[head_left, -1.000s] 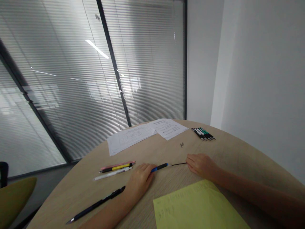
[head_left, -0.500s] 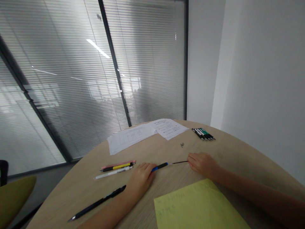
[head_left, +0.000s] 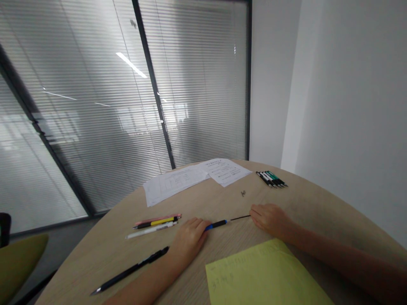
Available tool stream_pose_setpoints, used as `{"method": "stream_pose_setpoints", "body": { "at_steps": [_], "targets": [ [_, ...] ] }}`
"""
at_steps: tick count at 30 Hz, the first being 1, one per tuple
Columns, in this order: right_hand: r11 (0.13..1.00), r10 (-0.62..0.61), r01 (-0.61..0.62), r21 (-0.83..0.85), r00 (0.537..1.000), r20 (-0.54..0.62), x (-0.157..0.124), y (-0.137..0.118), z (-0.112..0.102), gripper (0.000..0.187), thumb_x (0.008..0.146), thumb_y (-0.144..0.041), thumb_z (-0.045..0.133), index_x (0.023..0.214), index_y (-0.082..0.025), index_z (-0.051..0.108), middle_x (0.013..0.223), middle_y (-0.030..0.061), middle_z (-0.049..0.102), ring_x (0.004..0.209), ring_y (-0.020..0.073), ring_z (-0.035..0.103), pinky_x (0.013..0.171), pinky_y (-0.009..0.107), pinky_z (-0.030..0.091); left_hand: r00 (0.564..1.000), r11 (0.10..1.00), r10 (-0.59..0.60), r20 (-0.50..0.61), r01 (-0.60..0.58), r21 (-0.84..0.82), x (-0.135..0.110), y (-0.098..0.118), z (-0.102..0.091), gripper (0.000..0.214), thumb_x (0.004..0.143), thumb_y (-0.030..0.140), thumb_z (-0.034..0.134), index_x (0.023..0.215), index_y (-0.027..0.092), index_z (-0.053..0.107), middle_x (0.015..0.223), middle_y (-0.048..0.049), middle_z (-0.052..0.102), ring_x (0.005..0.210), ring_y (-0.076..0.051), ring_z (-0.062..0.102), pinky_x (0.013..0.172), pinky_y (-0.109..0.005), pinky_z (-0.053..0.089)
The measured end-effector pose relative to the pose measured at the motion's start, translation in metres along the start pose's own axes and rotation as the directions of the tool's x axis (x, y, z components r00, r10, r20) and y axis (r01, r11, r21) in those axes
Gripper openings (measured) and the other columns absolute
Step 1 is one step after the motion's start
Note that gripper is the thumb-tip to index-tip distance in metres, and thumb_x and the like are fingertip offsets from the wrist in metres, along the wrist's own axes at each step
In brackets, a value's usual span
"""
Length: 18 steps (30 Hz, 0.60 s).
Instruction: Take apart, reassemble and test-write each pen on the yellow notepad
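My left hand (head_left: 190, 237) rests low over the table, fingers closed around a blue-and-black pen (head_left: 217, 225). The pen lies nearly flat, its front end pointing right. From the fingertips of my right hand (head_left: 266, 217), pinched together, a thin dark rod (head_left: 240, 217) reaches left toward the pen's front end. Whether the rod goes into the pen or only meets it is too small to tell. Left of my left hand lie a yellow-and-black pencil (head_left: 155, 222), a pink one partly behind it, and a white pen (head_left: 151, 230). A black mechanical pencil (head_left: 130, 271) lies beside my left forearm.
A yellow sheet (head_left: 263, 275) with faint writing lies at the near side between my forearms. Printed white papers (head_left: 178, 182) cover part of the far edge. Several pens (head_left: 271, 179) sit in a row at the far right. Small metal bits (head_left: 243, 193) lie mid-table.
My left hand has shifted slightly right with the blue-and-black pen, so less of the thin rod shows between the hands. The right hand has barely moved.
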State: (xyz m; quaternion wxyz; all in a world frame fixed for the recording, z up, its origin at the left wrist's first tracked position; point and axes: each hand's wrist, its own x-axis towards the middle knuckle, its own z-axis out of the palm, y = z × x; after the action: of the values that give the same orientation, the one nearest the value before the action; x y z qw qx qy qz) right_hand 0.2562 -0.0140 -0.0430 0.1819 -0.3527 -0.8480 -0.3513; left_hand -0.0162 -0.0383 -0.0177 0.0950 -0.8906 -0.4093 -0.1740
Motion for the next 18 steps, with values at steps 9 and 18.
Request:
{"method": "stream_pose_setpoints", "body": {
  "at_steps": [9, 18],
  "targets": [
    [0.992, 0.039, -0.032, 0.120, 0.998, -0.056, 0.009, -0.021, -0.023, 0.017, 0.078, -0.012, 0.044, 0.065, -0.018, 0.053, 0.061, 0.0002, 0.055, 0.053, 0.0121, 0.048, 0.050, 0.026, 0.027, 0.996, 0.996, 0.090, 0.000, -0.090, -0.015, -0.001, 0.003, 0.002, 0.018, 0.079, 0.014, 0.045, 0.094, 0.016, 0.055, 0.082, -0.0047, 0.062, 0.076, -0.018, 0.057, 0.068, -0.031, 0.047],
    [0.798, 0.365, -0.366, 0.479, 0.926, 0.098, 0.015, -0.010, -0.020, 0.018, 0.080, -0.025, 0.043, 0.093, -0.018, 0.053, 0.081, 0.0025, 0.061, 0.064, 0.0116, 0.056, 0.056, 0.022, 0.040, 0.999, 0.990, 0.047, -0.027, -0.051, -0.131, 0.000, 0.002, 0.003, 0.022, 0.084, 0.022, 0.037, 0.099, 0.016, 0.052, 0.085, -0.0056, 0.063, 0.079, -0.018, 0.058, 0.070, -0.031, 0.047]
  ]
}}
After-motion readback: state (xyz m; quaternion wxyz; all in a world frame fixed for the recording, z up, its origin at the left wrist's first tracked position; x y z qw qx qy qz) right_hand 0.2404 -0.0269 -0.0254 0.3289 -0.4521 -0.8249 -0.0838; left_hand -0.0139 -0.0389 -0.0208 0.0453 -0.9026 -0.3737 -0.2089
